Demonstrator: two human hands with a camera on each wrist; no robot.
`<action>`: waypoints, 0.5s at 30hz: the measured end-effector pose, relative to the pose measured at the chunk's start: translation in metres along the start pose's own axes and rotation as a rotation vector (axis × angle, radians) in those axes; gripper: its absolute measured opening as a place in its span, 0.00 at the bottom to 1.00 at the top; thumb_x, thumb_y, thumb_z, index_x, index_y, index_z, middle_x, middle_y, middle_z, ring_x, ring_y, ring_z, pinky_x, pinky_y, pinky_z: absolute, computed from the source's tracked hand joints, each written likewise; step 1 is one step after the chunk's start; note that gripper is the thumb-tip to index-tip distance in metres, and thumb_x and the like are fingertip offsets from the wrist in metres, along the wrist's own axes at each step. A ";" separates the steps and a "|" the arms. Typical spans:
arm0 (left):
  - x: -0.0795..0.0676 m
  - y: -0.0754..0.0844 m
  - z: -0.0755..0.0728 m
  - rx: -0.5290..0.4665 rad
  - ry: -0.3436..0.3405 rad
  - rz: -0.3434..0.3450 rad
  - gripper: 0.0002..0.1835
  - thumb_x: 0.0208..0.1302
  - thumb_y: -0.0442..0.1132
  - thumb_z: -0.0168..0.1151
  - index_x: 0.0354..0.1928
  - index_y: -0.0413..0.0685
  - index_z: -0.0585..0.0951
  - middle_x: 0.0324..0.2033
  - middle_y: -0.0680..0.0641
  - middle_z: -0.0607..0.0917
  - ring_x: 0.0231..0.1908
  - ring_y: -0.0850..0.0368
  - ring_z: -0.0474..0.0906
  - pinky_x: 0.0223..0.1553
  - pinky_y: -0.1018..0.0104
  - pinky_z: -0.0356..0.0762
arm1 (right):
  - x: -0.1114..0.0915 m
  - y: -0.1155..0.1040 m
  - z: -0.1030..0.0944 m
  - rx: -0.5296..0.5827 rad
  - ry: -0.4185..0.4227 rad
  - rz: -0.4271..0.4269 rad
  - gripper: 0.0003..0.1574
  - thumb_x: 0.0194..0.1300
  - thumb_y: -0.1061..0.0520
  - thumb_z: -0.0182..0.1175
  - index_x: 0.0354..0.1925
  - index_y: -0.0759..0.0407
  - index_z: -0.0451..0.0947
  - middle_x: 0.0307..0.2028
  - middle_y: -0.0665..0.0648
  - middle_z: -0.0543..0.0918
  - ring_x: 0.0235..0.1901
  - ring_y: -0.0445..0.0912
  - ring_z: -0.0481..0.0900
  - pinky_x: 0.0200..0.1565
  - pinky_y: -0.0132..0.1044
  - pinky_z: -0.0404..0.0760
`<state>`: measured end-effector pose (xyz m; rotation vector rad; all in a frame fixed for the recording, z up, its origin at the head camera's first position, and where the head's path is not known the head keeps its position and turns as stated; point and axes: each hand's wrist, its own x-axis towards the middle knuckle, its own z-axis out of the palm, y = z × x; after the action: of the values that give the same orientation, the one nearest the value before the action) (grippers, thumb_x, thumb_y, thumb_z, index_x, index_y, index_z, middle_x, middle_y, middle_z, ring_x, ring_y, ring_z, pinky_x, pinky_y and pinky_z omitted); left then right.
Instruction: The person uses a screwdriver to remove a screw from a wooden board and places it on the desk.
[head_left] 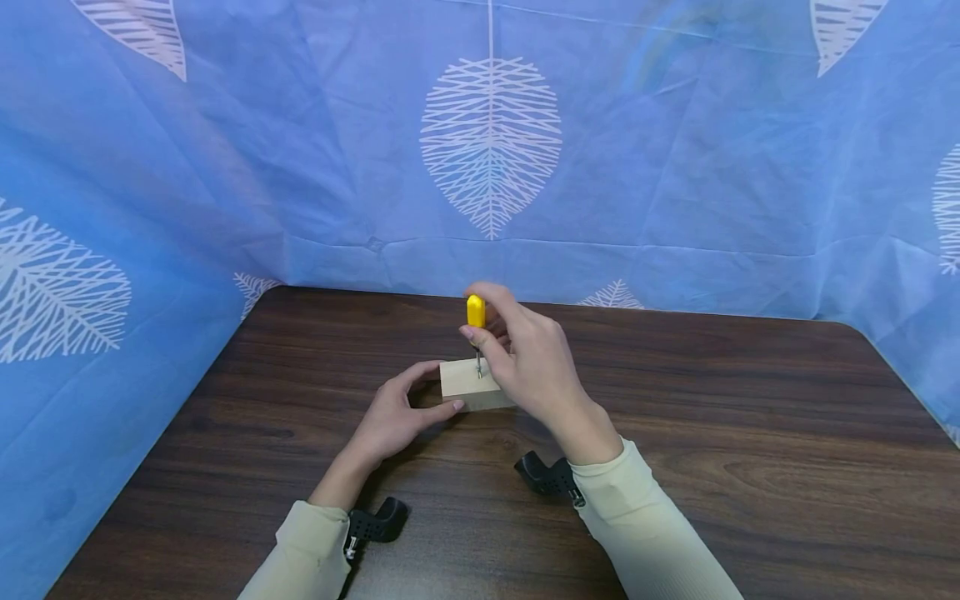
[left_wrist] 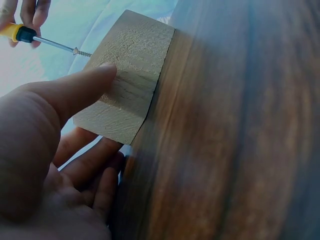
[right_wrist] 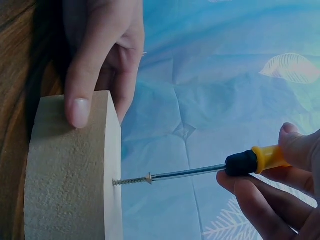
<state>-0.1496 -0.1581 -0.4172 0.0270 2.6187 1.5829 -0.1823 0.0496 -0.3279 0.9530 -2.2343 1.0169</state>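
Observation:
A pale wooden block lies on the dark table. My left hand grips its left end, the thumb on the near side and the fingers behind. A screw stands in the block's top face, most of its threaded shank still showing. My right hand holds a screwdriver upright by its yellow handle, thumb on one side and fingers on the other. The black collar and metal shaft show in the right wrist view, and the shaft's tip meets the screw head.
The brown wood-grain table spreads around the block. Behind and to the left hangs a blue cloth with white leaf prints. Black wrist-worn devices jut inward from both sleeves, over the table.

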 end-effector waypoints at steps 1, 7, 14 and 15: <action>0.000 0.000 0.000 0.001 0.000 0.004 0.35 0.66 0.51 0.78 0.73 0.59 0.78 0.70 0.49 0.82 0.74 0.44 0.73 0.75 0.34 0.67 | 0.000 0.000 0.000 0.004 -0.004 0.001 0.25 0.76 0.56 0.69 0.66 0.53 0.74 0.37 0.57 0.91 0.32 0.46 0.90 0.36 0.41 0.90; 0.000 -0.001 0.000 0.013 -0.005 0.026 0.36 0.68 0.50 0.77 0.75 0.58 0.77 0.72 0.48 0.81 0.76 0.42 0.72 0.76 0.33 0.66 | 0.000 -0.001 -0.003 0.025 -0.021 0.006 0.26 0.75 0.56 0.69 0.67 0.52 0.75 0.38 0.57 0.91 0.32 0.46 0.90 0.37 0.43 0.90; -0.001 -0.001 -0.001 0.026 -0.020 0.023 0.38 0.70 0.49 0.76 0.79 0.55 0.73 0.78 0.44 0.75 0.81 0.40 0.64 0.79 0.31 0.60 | 0.000 0.002 -0.005 0.037 -0.040 0.001 0.27 0.76 0.57 0.68 0.69 0.51 0.74 0.38 0.55 0.92 0.32 0.45 0.90 0.35 0.40 0.88; -0.001 -0.001 -0.001 0.027 -0.023 0.021 0.38 0.70 0.49 0.76 0.79 0.55 0.73 0.78 0.44 0.74 0.81 0.40 0.63 0.79 0.32 0.60 | 0.000 0.002 -0.005 0.039 -0.045 0.003 0.27 0.77 0.57 0.68 0.69 0.50 0.74 0.38 0.55 0.92 0.32 0.45 0.90 0.35 0.40 0.88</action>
<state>-0.1489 -0.1594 -0.4175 0.0736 2.6306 1.5443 -0.1832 0.0546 -0.3259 0.9987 -2.2603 1.0535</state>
